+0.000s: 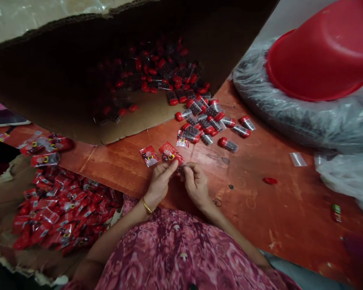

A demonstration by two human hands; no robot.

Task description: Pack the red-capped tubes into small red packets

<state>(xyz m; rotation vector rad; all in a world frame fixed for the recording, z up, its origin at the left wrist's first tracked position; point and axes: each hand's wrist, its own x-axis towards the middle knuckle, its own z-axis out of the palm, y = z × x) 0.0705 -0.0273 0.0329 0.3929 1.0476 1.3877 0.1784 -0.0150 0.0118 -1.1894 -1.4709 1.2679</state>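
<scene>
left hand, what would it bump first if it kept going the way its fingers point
The red sachet lying just ahead of the left hand. It looks to be touching the sachet already, though depth is hard to judge from this head view.

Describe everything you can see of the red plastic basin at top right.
The red plastic basin is glossy, smooth and plain, with a rolled rim, and the frame cuts it off at the top and right. It sits tilted, apparently upside down, its rim resting on a plastic-wrapped dark bundle.
</scene>
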